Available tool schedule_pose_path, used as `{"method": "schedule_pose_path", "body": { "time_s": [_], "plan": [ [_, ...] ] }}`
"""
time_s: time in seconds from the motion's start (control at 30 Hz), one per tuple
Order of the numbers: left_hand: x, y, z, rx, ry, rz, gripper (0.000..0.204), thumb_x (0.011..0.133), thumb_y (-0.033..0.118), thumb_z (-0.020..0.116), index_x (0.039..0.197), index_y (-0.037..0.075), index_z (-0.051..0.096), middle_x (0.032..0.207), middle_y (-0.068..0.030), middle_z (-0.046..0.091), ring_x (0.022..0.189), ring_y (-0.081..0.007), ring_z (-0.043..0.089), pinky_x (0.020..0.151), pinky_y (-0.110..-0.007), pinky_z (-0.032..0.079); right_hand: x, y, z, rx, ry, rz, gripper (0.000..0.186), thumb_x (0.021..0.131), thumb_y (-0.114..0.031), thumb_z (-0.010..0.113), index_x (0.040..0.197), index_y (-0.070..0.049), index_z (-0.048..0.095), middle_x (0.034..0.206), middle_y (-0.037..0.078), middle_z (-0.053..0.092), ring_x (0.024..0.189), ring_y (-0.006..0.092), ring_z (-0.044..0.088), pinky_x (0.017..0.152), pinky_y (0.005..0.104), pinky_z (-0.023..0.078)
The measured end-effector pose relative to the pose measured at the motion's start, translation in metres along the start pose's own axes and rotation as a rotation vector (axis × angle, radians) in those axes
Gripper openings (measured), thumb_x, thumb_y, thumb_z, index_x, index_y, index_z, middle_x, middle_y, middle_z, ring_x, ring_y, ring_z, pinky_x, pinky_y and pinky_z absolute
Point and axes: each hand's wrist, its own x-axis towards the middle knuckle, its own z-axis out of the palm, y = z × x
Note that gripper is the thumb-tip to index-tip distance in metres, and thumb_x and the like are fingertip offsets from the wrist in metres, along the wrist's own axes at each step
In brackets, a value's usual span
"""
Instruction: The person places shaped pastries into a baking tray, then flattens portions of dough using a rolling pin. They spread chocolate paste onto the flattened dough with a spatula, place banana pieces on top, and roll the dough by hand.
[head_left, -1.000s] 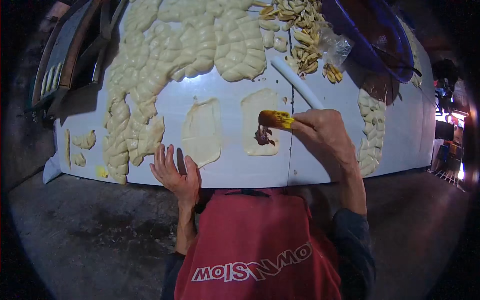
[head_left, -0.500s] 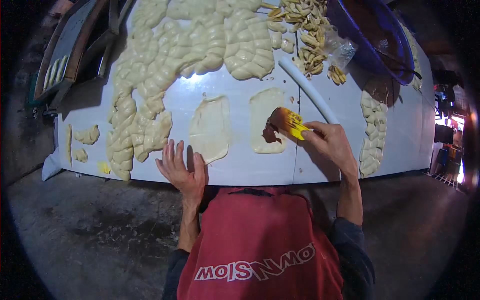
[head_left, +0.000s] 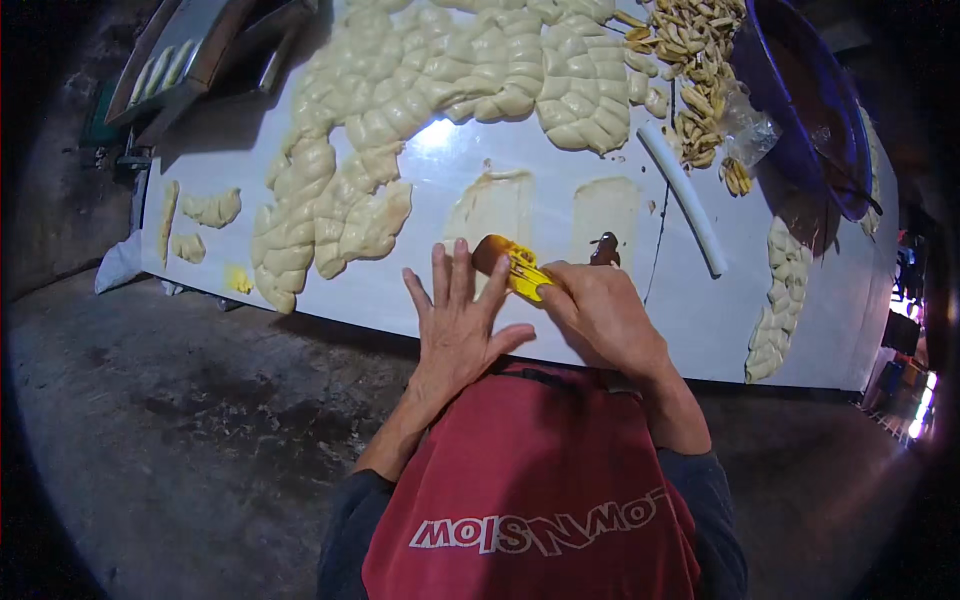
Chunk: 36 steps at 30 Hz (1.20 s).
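- The person's right hand is closed around a flat yellow spatula, its blade end coated in dark brown paste.
- The left hand is open and gripping nothing, fingers spread, close beside the spatula's blade, over the near end of a thin pale rectangular dough sheet.
- To the right lies a second thin pale dough sheet, with a dark brown smear on it.
- A large round purple basin stands at the table's upper right; it holds a smooth brown mass, apparently the same paste, though the shadow there makes this uncertain.
- Beside the basin, a crumpled clear plastic bag lies against a heap of yellowish wedge-shaped pieces.
- At upper left, a shallow rectangular tray holds slim pale strips laid side by side.
- Thick cream-coloured dough pieces cover much of the white table.
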Motion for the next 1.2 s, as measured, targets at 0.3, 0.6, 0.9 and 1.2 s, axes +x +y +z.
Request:
{"method": "schedule_pose_path", "body": {
  "time_s": [0.3,0.6,0.9,1.2],
  "plan": [
    [-0.013,-0.02,-0.006,0.105,-0.075,-0.034,0.087,0.091,0.074,0.052,0.16,0.023,0.035,0.165,-0.0293,0.016,0.153,-0.0515,0.007,0.111,-0.081,0.004,-0.004,0.01,-0.008,-0.148,0.061,0.033,0.027,0.095,-0.026,0.062,0.109,-0.005,0.071,0.087,0.017,0.07,0.083,0.0381,0.068,0.076,0.0483,0.053],
    [0.005,-0.012,-0.015,0.044,-0.18,-0.053,0.083,0.09,0.069,0.058,0.157,0.021,0.041,0.164,-0.0306,0.02,0.151,-0.0548,0.012,0.113,-0.078,0.006,-0.014,0.047,-0.074,0.872,0.26,0.316,0.037,0.094,-0.024,0.07,0.117,0.006,0.071,0.079,0.001,0.066,0.063,0.0068,0.056,0.057,0.0225,0.045],
    [-0.017,-0.034,0.014,0.142,0.145,0.111,0.068,0.088,0.063,0.068,0.138,0.018,0.065,0.161,-0.0213,0.036,0.15,-0.0479,0.025,0.118,-0.068,0.018,-0.053,0.152,-0.28,0.096,0.902,0.314,0.039,0.091,-0.031,0.073,0.115,-0.001,0.075,0.083,0.006,0.072,0.067,0.0118,0.064,0.062,0.028,0.051],
    [-0.024,-0.046,0.025,0.19,0.222,0.167,0.059,0.092,0.065,0.06,0.129,0.021,0.072,0.157,-0.0185,0.042,0.145,-0.0495,0.033,0.114,-0.068,0.028,0.001,0.228,-0.362,-0.612,0.281,0.424,0.029,0.078,-0.024,0.076,0.101,-0.006,0.08,0.096,0.019,0.075,0.09,0.0339,0.074,0.08,0.0449,0.055]
  ]
}}
